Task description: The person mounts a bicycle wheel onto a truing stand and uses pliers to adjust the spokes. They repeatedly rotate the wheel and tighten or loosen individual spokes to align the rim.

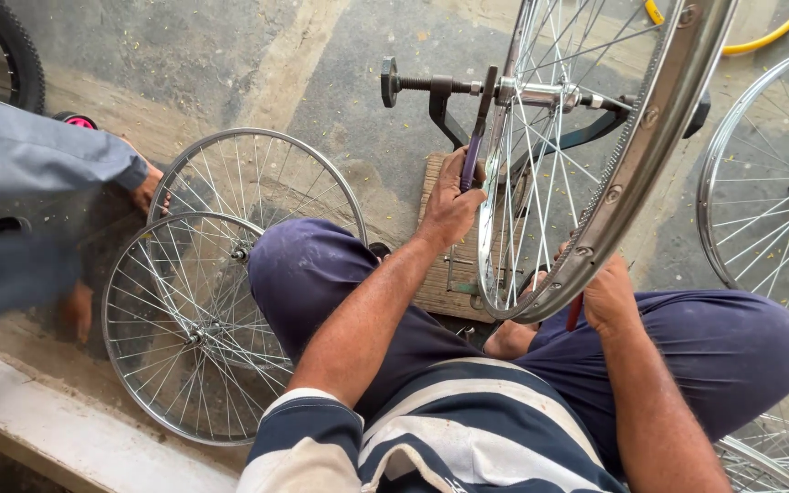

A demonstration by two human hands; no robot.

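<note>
Head view looks down on a seated person truing a wheel (586, 155) held upright in a stand (449, 110) on the concrete floor (321, 55), between the knees. Left hand (449, 205) is clenched on a dark upright tool handle (475, 151) beside the hub. Right hand (609, 297) sits under the rim (632, 173), its grip closed on a red-handled tool (575, 312), mostly hidden. To do this well, I judge the left hand should brace steadily while the right makes small turns and checks the rim often. Two spare wheels (203, 301) lie flat to the left, near another person's sleeve (38, 151).
</note>
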